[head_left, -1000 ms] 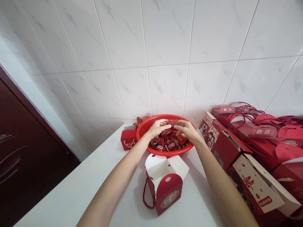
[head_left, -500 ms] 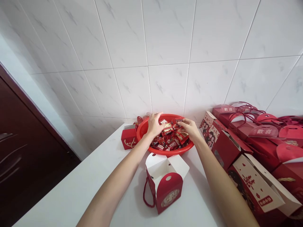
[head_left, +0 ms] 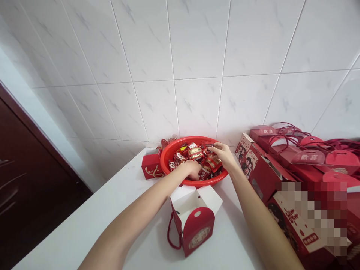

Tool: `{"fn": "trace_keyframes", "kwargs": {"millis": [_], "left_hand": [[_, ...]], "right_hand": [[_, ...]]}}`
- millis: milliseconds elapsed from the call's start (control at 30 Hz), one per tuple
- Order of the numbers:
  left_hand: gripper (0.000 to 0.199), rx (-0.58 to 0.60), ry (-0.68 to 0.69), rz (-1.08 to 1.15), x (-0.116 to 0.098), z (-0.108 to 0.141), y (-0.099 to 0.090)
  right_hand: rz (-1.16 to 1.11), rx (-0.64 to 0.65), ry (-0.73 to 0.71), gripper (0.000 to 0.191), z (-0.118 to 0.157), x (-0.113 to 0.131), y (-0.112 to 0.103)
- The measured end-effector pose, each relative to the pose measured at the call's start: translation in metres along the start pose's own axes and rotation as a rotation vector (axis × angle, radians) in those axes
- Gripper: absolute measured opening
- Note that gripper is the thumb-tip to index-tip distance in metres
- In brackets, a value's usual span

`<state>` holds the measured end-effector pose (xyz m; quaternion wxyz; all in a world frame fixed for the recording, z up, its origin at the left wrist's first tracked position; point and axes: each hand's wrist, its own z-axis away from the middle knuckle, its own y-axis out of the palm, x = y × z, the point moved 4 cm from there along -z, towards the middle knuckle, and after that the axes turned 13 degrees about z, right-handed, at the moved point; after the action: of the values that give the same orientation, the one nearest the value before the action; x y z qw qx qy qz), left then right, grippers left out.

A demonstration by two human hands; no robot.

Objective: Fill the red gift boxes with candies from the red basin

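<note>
A red plastic basket (head_left: 165,165) holds several wrapped candies (head_left: 195,153) in red and gold. My left hand (head_left: 194,169) reaches down over its near side, fingers curled in among the candies; their tips are hidden. At the basket's right side, my right hand (head_left: 222,153) pinches a small dark red candy packet (head_left: 209,145) between thumb and fingers. In front of the basket stands a red gift box (head_left: 198,232) with its top flaps up, white inside, and a dark red cord handle hanging at its left.
On the right, several red gift boxes (head_left: 303,165) with cord handles crowd the white table (head_left: 135,210). A small red box (head_left: 152,165) with a gold cord sits left of the basket. The tiled wall (head_left: 197,105) rises behind; a dark door (head_left: 33,168) is at left.
My left hand has moved down and toward me, from above the basket's back left into the candies near its front. My right hand stays at the right side with the packet.
</note>
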<state>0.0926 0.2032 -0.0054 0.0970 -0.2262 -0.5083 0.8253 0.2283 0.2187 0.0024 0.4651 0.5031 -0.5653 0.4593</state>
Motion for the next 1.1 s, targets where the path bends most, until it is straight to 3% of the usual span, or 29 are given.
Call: {"fn": "trace_keyframes", "kwargs": {"millis": [133, 367, 700, 800, 967, 1100], "left_hand": [[0.007, 0.108, 0.020, 0.039, 0.007, -0.001, 0.001], [0.020, 0.330, 0.028, 0.226, 0.017, 0.001, 0.005], [0.034, 0.336, -0.018, 0.344, 0.025, -0.006, 0.008], [0.031, 0.229, 0.041, 0.474, 0.029, -0.005, 0.001], [0.032, -0.162, 0.245, 0.793, 0.034, -0.002, -0.021], [0.040, -0.260, 0.359, 1.001, 0.038, -0.004, -0.025]], "right_hand": [[0.022, 0.013, 0.004, 0.021, -0.002, 0.000, 0.000], [0.029, 0.012, 0.005, 0.018, -0.002, 0.000, 0.000], [0.045, 0.028, 0.008, 0.021, -0.002, 0.000, 0.000], [0.041, 0.041, -0.013, 0.023, -0.002, 0.000, 0.000], [0.037, 0.044, -0.022, 0.022, -0.002, -0.001, 0.000], [0.044, 0.054, -0.022, 0.021, -0.003, -0.002, 0.000]]}}
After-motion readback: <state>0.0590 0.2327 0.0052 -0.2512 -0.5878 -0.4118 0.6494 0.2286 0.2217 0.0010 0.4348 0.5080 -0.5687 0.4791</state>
